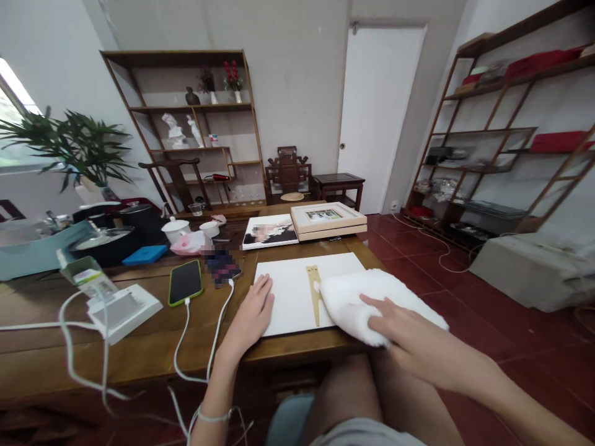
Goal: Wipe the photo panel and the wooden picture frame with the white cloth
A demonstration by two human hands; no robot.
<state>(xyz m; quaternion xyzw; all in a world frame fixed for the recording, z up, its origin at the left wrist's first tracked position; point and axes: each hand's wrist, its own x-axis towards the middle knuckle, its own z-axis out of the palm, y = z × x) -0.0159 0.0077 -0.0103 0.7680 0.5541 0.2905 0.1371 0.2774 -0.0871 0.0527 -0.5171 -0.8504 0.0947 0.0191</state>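
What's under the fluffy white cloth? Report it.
The white board runs beneath the left part of the fluffy white cloth, which hides the board's near right corner. Anything else under there is covered and cannot be seen.

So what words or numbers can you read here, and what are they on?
There are none I can read.
Small open box: any print on it is too small and blurred.
Red-and-white item on the shelf: too small to read.
Green-edged phone: dark screen, no words I can make out.
White board under the left hand: no writing I can see.
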